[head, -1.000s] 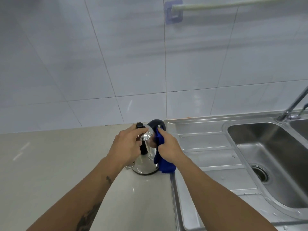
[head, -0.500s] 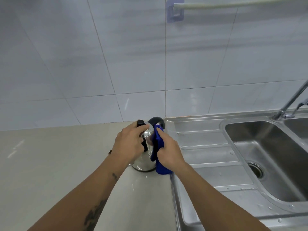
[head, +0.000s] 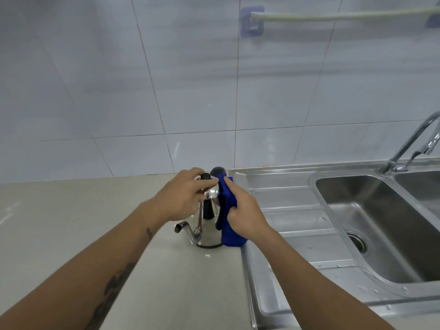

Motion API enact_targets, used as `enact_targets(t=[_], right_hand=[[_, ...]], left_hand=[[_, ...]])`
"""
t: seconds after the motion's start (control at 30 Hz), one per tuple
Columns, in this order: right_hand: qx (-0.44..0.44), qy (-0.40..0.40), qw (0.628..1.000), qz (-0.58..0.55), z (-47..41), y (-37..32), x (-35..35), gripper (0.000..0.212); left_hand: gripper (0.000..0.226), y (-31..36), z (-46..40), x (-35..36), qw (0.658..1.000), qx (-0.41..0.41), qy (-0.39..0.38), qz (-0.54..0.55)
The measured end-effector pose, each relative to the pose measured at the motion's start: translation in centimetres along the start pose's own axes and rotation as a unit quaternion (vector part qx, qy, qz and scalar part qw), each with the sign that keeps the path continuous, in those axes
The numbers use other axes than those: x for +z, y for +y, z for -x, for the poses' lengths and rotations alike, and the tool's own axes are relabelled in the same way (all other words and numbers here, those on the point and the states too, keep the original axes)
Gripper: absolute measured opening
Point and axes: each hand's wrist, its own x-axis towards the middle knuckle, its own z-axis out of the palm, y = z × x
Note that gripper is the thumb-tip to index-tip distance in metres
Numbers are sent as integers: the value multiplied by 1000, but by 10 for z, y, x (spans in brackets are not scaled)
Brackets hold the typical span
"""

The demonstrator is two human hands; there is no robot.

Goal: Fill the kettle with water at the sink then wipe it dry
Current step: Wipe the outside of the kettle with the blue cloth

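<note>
A shiny steel kettle [head: 207,231] with a thin curved spout and a black handle stands upright on the beige counter, just left of the sink's edge. My left hand [head: 184,195] grips its top, fingers around the black lid knob. My right hand [head: 246,216] holds a blue cloth [head: 229,216] pressed against the kettle's right side, from the lid down to the base. The cloth hides that side of the kettle.
The steel sink [head: 371,225] with its draining board lies to the right, wet with drops, and its tap [head: 404,148] stands at the far right. The beige counter [head: 71,222] stretches left. A tiled wall with a rail [head: 333,16] rises behind.
The kettle's spout now shows at the lower left. My right hand has slid the blue cloth up along the kettle's right side towards the lid. My left hand keeps its grip on top.
</note>
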Motion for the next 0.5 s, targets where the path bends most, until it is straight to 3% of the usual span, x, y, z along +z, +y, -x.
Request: enact_targets(t=[0.13, 0.27, 0.5], right_hand=[[-23, 3, 1000, 9, 3, 2, 14, 92], [59, -35, 998, -5, 4, 22, 16, 98], [149, -73, 985, -44, 2, 31, 19, 81]], left_hand=[[55, -9, 6, 11, 995, 2, 15, 101], [48, -11, 3, 18, 996, -26, 50, 74], [42, 12, 12, 31, 984, -117, 135, -3]])
